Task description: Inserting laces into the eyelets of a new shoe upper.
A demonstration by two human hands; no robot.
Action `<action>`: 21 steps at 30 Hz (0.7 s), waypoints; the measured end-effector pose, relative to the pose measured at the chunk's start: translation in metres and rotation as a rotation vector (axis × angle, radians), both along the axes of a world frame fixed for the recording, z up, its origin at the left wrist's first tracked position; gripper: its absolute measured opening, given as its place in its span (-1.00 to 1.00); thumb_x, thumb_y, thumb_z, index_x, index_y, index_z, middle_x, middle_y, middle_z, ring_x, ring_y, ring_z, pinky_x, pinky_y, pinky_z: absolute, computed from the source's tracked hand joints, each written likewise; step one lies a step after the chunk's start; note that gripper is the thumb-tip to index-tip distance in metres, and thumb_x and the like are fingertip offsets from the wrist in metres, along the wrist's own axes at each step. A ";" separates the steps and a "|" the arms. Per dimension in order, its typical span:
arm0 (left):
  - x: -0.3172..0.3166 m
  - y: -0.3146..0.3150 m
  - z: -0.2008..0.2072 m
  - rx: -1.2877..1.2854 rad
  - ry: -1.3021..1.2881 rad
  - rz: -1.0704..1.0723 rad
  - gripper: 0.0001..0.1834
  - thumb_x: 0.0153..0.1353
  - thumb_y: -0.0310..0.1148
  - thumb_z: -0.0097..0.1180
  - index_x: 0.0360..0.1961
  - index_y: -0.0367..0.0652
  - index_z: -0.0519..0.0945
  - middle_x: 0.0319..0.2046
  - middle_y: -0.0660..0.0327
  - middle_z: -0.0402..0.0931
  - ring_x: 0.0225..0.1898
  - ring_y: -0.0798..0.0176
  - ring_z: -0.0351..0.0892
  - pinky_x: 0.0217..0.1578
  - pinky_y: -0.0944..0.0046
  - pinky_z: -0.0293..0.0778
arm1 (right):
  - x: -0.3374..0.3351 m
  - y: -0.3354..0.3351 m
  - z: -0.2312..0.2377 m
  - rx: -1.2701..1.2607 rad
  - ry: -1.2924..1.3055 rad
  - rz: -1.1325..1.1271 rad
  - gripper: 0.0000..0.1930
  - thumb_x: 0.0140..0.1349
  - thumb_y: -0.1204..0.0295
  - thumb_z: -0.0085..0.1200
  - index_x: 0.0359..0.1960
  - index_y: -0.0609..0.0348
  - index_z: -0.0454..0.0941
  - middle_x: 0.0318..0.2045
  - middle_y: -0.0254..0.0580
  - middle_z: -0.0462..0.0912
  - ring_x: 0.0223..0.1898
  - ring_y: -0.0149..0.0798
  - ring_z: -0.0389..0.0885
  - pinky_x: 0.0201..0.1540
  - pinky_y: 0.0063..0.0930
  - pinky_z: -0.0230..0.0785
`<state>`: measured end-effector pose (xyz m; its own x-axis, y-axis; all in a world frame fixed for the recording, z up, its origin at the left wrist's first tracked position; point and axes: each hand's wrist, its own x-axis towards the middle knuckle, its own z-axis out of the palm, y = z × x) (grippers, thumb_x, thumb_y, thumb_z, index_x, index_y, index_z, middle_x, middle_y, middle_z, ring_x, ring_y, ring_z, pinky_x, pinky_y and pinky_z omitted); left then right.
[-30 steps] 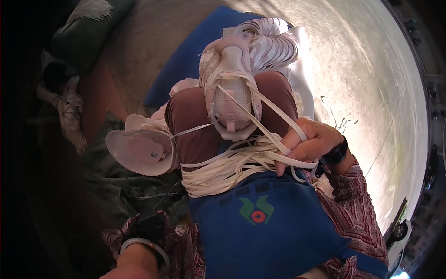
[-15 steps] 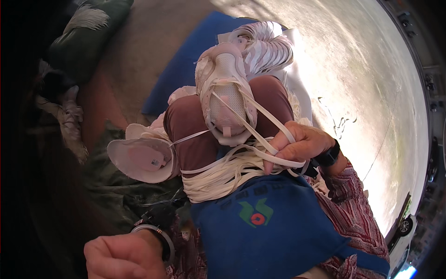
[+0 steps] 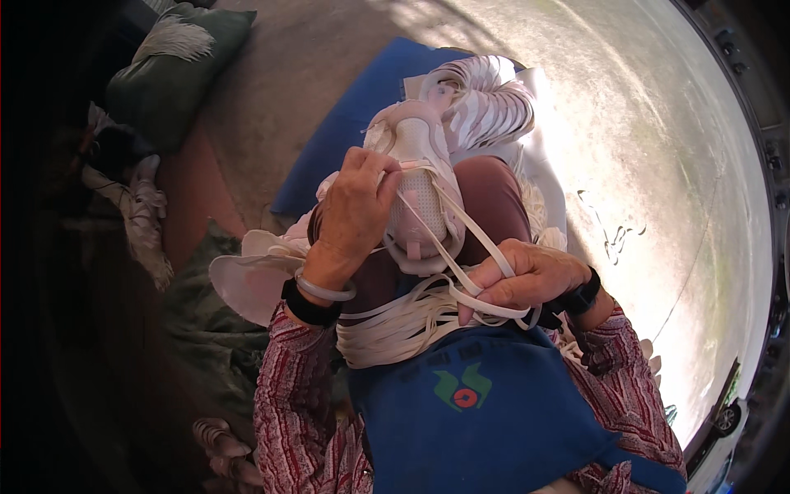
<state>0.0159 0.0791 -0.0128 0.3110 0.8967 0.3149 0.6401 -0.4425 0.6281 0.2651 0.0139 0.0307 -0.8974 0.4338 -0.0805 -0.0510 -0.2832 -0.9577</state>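
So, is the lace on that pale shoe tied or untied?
Untied: two strands of the white lace run from the pale shoe to the right hand, no bow visible.

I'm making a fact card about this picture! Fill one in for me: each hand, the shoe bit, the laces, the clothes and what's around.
Left hand: fingertips at the shoe's lacing; grip unclear
Right hand: holding a looped lace
Shoe upper: pale pink and white, over the knees
Held lace: white, running from the shoe to the right hand
Spare laces: bundled across the lap
Apron: blue
Sleeves: red patterned
Beyond the knees: nested shoe uppers, blue cloth
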 end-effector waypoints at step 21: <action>0.009 -0.037 0.034 -1.316 -0.877 0.028 -0.51 0.44 -0.01 -0.02 -0.05 -0.34 0.51 -0.33 0.09 0.65 -0.49 0.32 0.64 -0.57 0.36 0.54 | -0.068 -0.031 0.006 0.643 -0.238 0.189 -0.81 0.35 0.37 -0.01 -0.18 0.25 0.49 -0.45 0.04 0.53 -0.35 0.11 0.59 -0.31 -0.14 0.43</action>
<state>0.0250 0.0424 0.0213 0.4369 0.6784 -0.5907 -0.1152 0.6935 0.7112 0.1973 -0.0172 0.0362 -0.9519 0.2998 -0.0638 0.1743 0.3582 -0.9172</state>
